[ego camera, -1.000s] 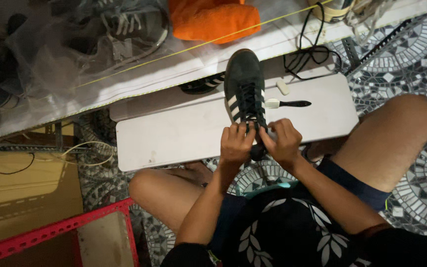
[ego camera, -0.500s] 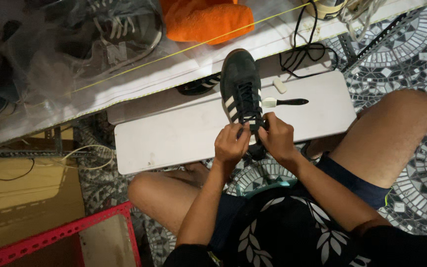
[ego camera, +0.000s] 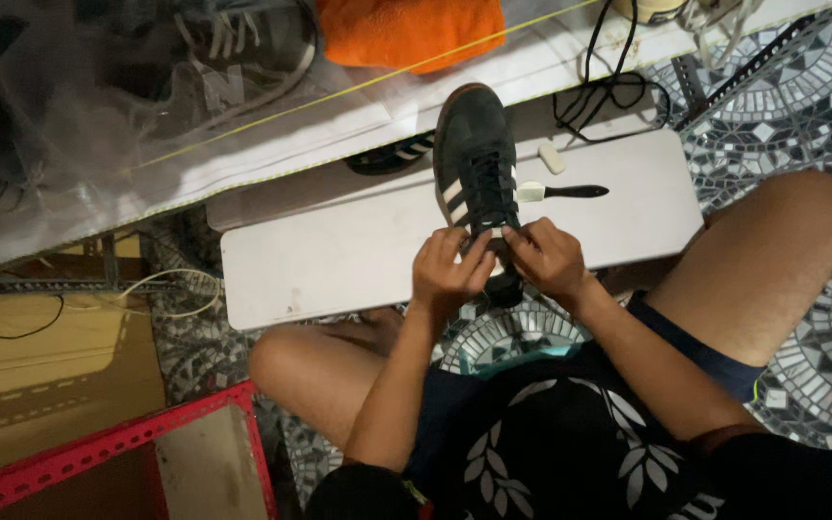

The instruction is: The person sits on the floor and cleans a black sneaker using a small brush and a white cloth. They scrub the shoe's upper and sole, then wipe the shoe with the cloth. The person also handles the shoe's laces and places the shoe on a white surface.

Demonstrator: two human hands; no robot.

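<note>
Shoe on white board, long axis pointing away from the person. Left hand and right hand meet at its near end, fingers pinching laces.

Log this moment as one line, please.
left hand: on laces | right hand: on laces | dark sneaker: on white board | brush: beside sneaker

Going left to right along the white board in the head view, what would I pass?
Bare board → left hand → dark shoe → right hand → small brush.
</note>
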